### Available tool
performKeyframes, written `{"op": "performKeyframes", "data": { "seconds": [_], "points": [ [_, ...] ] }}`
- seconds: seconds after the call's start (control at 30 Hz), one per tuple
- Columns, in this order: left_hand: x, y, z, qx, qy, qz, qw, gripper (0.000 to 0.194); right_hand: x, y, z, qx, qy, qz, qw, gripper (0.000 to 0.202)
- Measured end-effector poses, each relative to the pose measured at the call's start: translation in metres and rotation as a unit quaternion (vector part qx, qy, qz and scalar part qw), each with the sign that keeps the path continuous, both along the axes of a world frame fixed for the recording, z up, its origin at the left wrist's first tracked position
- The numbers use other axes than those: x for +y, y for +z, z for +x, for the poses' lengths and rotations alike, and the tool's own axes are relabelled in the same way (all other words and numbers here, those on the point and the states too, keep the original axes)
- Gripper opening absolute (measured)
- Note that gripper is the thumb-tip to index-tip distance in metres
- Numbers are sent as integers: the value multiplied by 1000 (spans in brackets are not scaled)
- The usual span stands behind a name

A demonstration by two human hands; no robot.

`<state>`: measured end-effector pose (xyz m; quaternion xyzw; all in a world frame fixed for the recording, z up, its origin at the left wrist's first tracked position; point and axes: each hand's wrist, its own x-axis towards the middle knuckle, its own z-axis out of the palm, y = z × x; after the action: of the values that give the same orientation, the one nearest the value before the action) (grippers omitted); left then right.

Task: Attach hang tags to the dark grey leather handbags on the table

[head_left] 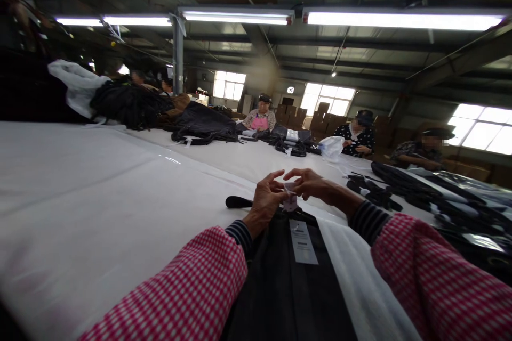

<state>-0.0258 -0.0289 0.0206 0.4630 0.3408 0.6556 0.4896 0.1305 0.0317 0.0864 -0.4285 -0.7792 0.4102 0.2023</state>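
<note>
A black bag (280, 277) lies on the white table in front of me, with a white printed label (303, 242) on its upper face. At the bag's top end, my left hand (269, 197) and my right hand (311, 184) meet around a small pale tag (290, 201). Fingers of both hands pinch at a thin whitish piece just above the tag. A dark strap end (238, 202) sticks out to the left of my left hand.
The white table (100, 197) stretches left and ahead. Dark bags (206, 120) lie at its far side, beside clear plastic (78, 85). Black bags and straps (440, 197) are piled at right. Several people sit across the table.
</note>
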Motion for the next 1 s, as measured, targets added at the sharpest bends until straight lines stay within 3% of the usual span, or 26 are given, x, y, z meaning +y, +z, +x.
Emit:
{"op": "performKeyframes", "data": {
  "seconds": [0.1, 0.17, 0.27, 0.37, 0.43, 0.53, 0.73, 0.87, 1.0],
  "points": [
    [4, -3, 1, 43, 19, 22, 999, 80, -8, -1, 8, 56, 4, -54, 997, 51],
    [5, -5, 1, 70, 50, 32, 996, 80, -14, -2, 9, 65, -1, -48, 997, 47],
    [4, -5, 0, 97, 75, 45, 991, 86, -27, -5, 3, 16, -60, 98, 993, 33],
    [2, -3, 0, 113, 92, 49, 988, 88, -43, -8, -6, -82, -129, 300, 942, 24],
    [0, -3, 1, 127, 103, 56, 985, 86, -51, -8, -12, -145, -132, 341, 920, 18],
    [-1, -3, 1, 160, 120, 69, 977, 81, -53, -7, -19, -167, -122, 281, 937, 14],
    [-3, -2, 0, 225, 137, 75, 962, 77, -36, -13, -26, -84, -97, 172, 977, 20],
    [-3, -3, 0, 219, 127, 79, 964, 78, -34, -11, -29, -102, -106, 164, 975, 15],
    [3, -9, 0, 198, 117, 83, 970, 73, -43, -6, -35, -124, -115, 226, 959, 7]
  ]
}}
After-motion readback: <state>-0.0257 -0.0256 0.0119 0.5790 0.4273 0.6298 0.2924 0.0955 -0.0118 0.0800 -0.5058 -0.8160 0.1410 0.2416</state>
